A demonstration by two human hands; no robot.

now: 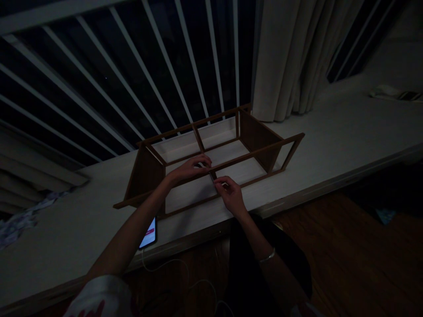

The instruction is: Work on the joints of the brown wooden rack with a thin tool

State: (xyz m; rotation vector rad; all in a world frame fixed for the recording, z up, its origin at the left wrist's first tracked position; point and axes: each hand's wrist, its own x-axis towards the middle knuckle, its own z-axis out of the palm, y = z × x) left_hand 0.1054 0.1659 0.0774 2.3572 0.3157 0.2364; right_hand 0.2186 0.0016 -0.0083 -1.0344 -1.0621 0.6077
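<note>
A brown wooden shelf frame (257, 132) lies on its side on a pale window ledge (330, 132). My left hand (190, 168) rests on the frame's front rail near its middle, fingers curled over the rail. Just to the right and lower, my right hand (231, 191) pinches a short dark upright piece (212, 176) at the joint between the front rails. The room is dim and fine details are hard to see.
A lit phone (148, 233) with a white cable lies at the ledge's front edge. White window bars (148, 66) and a curtain (291, 57) stand behind the frame. Crumpled cloth (20, 220) lies far left; a striped item (396, 93) lies far right. Wooden floor (346, 255) is below.
</note>
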